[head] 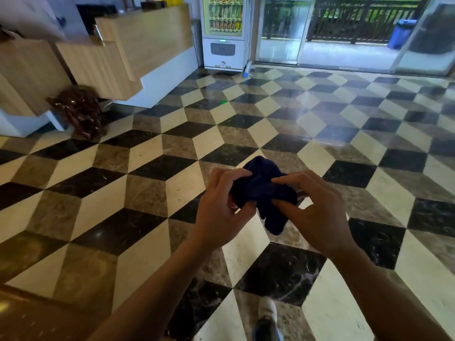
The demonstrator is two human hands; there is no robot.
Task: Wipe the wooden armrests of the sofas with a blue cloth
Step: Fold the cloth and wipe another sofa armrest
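Entry, the person's body as we see it from the head view. Left hand (pixel 221 207): bare, no glove, no ring or watch that we can make out. Right hand (pixel 312 212): bare likewise, nothing worn at the wrist. Left forearm (pixel 157 291) and right forearm (pixel 384 296): both uncovered along their whole visible length, no sleeve in view. Shoe (pixel 267 318): one, at the bottom edge of the floor, pale upper with a dark toe, blurred, details not legible.

We have one head-worn wide view, looking forward and down, close over the floor (pixel 147 168).
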